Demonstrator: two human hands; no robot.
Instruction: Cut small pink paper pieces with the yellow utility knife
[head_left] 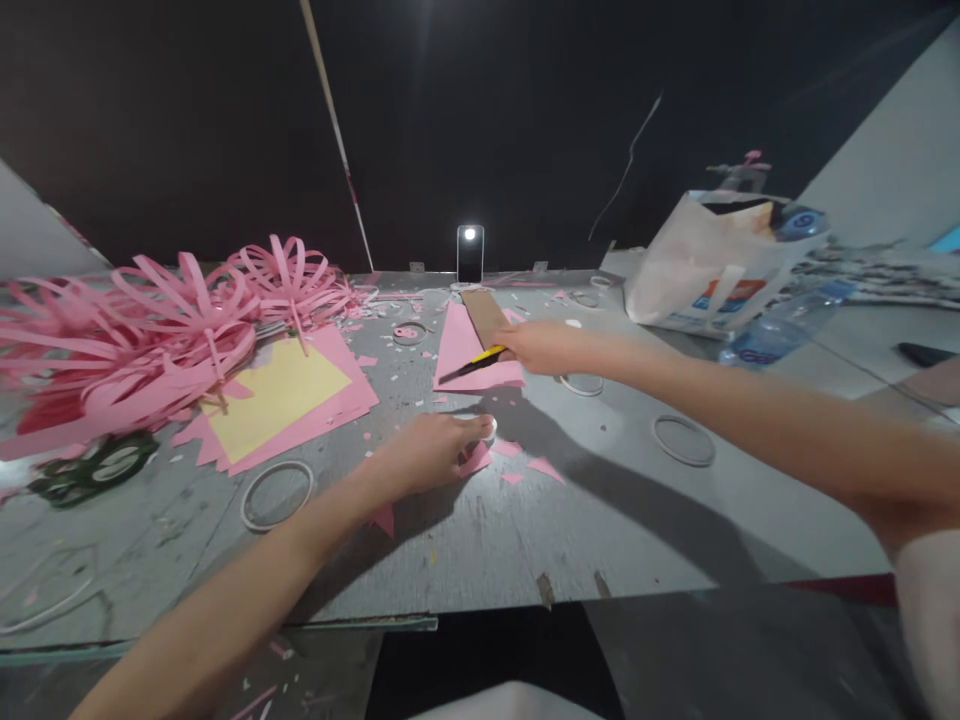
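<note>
My right hand (544, 345) is closed around a yellow-and-black utility knife (472, 367), whose dark end points left over a folded pink paper sheet (456, 345). A brown cardboard strip (482, 312) lies on that sheet, its near end beside my right fingers. Closer to me, my left hand (435, 450) is low over the table, its fingers curled on a small white round object (490, 430). What that object is, I cannot make out. Pink paper scraps (508, 448) lie around the left fingertips.
Pink paper-strip loops (172, 330), pink sheets topped by a yellow sheet (274, 395), and green-handled scissors (97, 470) are at left. White rings (684, 441) dot the grey table. A lit phone (470, 258) stands at the back. A plastic bag (690, 265) and bottle (787, 325) are at right.
</note>
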